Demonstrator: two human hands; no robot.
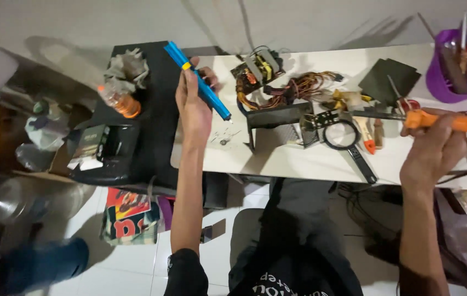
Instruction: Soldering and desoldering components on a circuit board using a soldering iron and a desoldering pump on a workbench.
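Fingers [203, 74] of the left hand [192, 107] wrap a long blue plastic desoldering pump [198, 79]; the right hand [433, 145] closes round the orange handle of a soldering iron [452, 123].

Both tools hang above the white tabletop [277, 159], the pump's tip at about five o'clock from its hand, the iron's metal shaft pointing toward nine o'clock. Between them lie a circuit board with coils and a bundle of coloured wires [277, 82], an opened grey metal casing [277, 123] and a black-rimmed magnifying glass [343, 137]. Judging by that, disassembly is done, while neither tip touches the board. At two o'clock a purple plastic tub [441, 82] holds pens and tools.
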